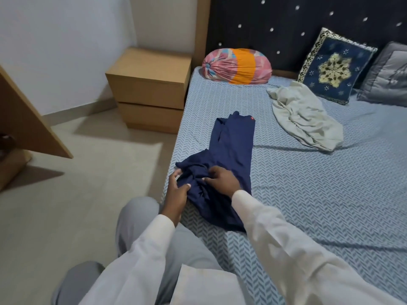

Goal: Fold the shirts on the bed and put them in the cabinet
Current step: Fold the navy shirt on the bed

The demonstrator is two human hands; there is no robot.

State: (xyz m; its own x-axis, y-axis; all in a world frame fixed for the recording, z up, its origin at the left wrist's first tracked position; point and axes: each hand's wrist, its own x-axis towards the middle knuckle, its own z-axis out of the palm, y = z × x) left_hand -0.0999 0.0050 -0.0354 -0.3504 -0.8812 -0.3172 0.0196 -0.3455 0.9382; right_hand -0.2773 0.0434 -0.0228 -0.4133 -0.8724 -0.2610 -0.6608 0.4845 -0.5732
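A navy blue shirt (233, 148) lies lengthwise near the left edge of the bed (319, 194), folded into a narrow strip with its near end bunched up. My left hand (177, 192) pinches the bunched cloth at the bed's edge. My right hand (221, 180) grips the same bunch just to the right, fingers curled into the fabric. A crumpled pale grey shirt (306, 118) lies loose further back on the bed, toward the pillows. A brown cabinet door (28, 115) stands open at the far left.
A wooden two-drawer nightstand (149, 89) stands beside the bed's head. A pink and orange bolster (237, 66), a blue embroidered cushion (334, 67) and a grey pillow (387, 75) lean by the dark headboard. Beige floor lies left of the bed.
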